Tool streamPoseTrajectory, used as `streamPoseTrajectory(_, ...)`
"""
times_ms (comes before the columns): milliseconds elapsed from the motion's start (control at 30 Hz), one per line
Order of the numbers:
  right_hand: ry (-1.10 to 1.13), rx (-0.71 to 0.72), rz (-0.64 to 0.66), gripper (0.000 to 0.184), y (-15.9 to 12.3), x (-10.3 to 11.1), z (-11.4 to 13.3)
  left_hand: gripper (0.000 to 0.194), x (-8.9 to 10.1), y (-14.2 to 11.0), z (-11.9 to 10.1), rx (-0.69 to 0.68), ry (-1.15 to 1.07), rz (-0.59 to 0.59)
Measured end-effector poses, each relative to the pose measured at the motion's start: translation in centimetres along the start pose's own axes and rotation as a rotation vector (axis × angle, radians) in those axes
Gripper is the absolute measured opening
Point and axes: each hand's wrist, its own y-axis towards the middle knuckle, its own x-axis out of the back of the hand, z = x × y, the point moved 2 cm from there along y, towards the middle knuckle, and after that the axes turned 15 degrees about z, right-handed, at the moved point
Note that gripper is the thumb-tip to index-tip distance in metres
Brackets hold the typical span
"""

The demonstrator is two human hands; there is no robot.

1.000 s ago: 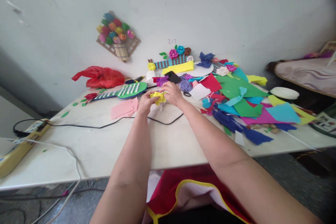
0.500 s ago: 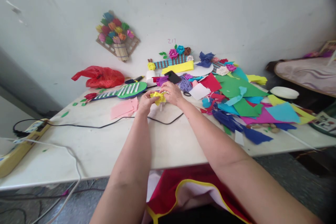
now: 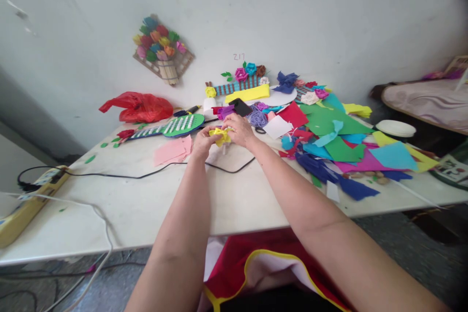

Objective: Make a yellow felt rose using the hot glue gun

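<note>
Between both hands, a little above the white table (image 3: 146,219), is a yellow paper flower (image 3: 220,136) with crumpled petals. My left hand (image 3: 204,144) pinches it from the left, fingers closed at its edge. From the right, my right hand (image 3: 239,131) grips the flower's other side with bent fingers. A short pale piece shows just under the flower; what it is I cannot make out. Pink paper sheets (image 3: 171,151) lie left of my left hand. Behind my right hand are a dark phone (image 3: 240,107) and a bundle of purple yarn (image 3: 258,117).
A black cable (image 3: 139,177) crosses the table from a yellow power strip (image 3: 32,202). At the right lies a heap of coloured paper (image 3: 329,126). Near the wall are a red plastic bag (image 3: 141,107), a green guitar-shaped craft (image 3: 183,126) and a flower-trimmed panel (image 3: 237,87).
</note>
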Motion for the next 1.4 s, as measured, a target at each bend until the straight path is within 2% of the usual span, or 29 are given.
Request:
streamPoseTrajectory(300, -0.012, -0.017, -0.02, 0.032, -0.38, 0.55, 0.52, 0.042, 0.16, 0.07, 0.14, -0.006, -0.009, 0.005)
streamPoseTrajectory(1067, -0.019, -0.009, 0.0, 0.027, -0.45, 0.65, 0.8, 0.045, -0.11, -0.13, -0.19, 0.001, -0.005, -0.014)
streamPoseTrajectory(1233, -0.019, -0.033, -0.043, 0.029, -0.43, 0.74, 0.62, 0.045, -0.07, -0.1, -0.16, -0.008, -0.001, -0.009)
streamPoseTrajectory(1400, -0.032, -0.081, -0.066, 0.022, -0.5, 0.78, 0.44, 0.044, -0.24, -0.31, -0.45, -0.013, -0.011, -0.008)
